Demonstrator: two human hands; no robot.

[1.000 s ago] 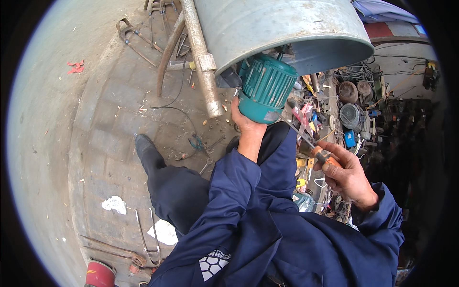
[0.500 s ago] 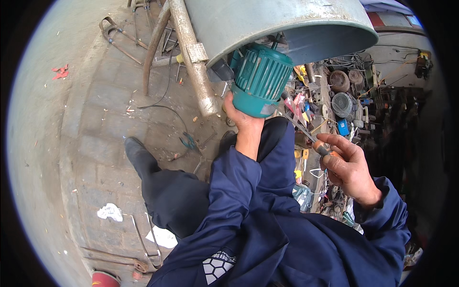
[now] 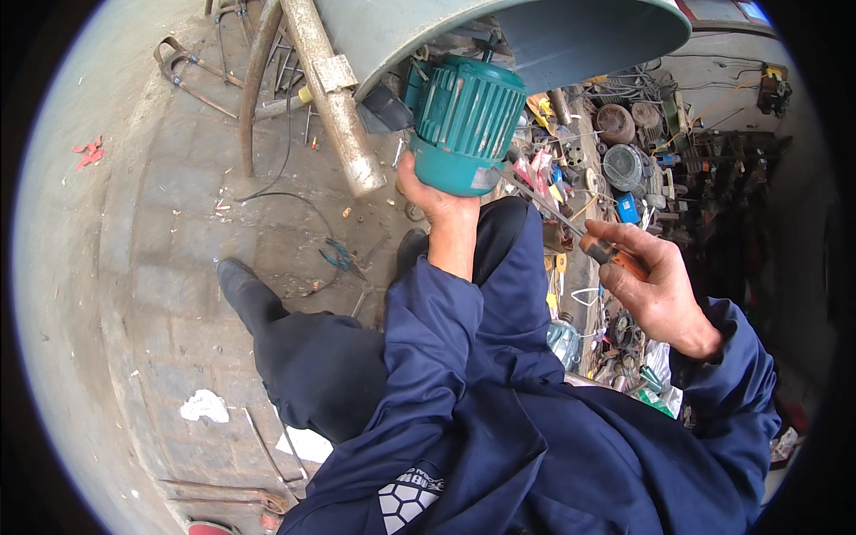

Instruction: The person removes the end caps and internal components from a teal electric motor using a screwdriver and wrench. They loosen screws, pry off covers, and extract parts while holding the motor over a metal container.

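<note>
In the head view, cupping the lower end of one green electric motor [image 3: 471, 116] with the left hand [image 3: 440, 203], thumb at its side, fingers mostly hidden underneath. Gripping one screwdriver [image 3: 596, 248] with the right hand [image 3: 658, 281], in a narrow hold around the orange-and-black handle, blade slanting up toward the motor's base; cannot tell about contact at the tip. Around the motor's upper end, the wide mouth of one grey metal drum [image 3: 401, 22]. Just left of the drum mouth, one rusty steel post [image 3: 334, 98]. Lower down, two dark boots [image 3: 245, 287], one pair of blue-handled pliers [image 3: 339, 257], one black cable [image 3: 287, 152], two white scraps [image 3: 204, 407] and, well apart at far left, one red scrap [image 3: 88, 152].

Underfoot, worn grey paving [image 3: 178, 294] dotted with litter, bordering smoother, paler ground [image 3: 62, 312]. At right, crowded tools and parts, too jumbled to count, with one blue box [image 3: 628, 209] among them. Beyond, a dim interior and a pale wall [image 3: 722, 71].
</note>
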